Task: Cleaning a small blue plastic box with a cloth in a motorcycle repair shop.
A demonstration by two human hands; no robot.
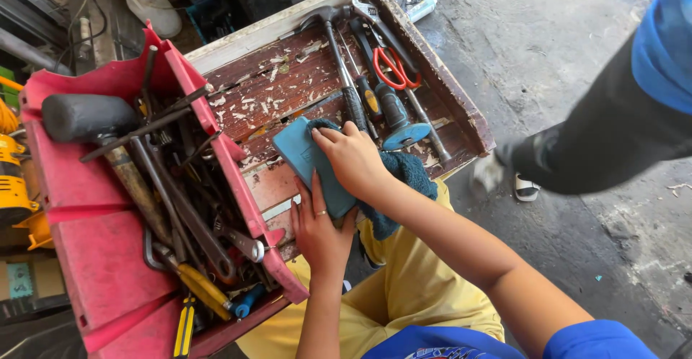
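Left hand (317,225): lies flat against the near end of a teal block (311,163), fingers spread along its edge, a ring on one finger.
Right hand (351,158): presses down on top of the block, fingers curled over a dark teal cloth (404,182) bunched under the wrist.
Block: rests on a worn wooden tray (288,89) across the person's lap, just right of the toolbox; it looks stiff and light, best gripped by its long edges. The cloth looks soft and limp.
Red toolbox (101,258): at the left, crowded with a rubber mallet (86,117), wrenches and pliers; its wall stands hard against the block.
Beyond the hands: a hammer (339,56), screwdrivers and red-handled snips (393,67) lie close on the tray among wood shavings.
Far right: another person's leg (605,139) and sandalled foot on the concrete floor (519,27).
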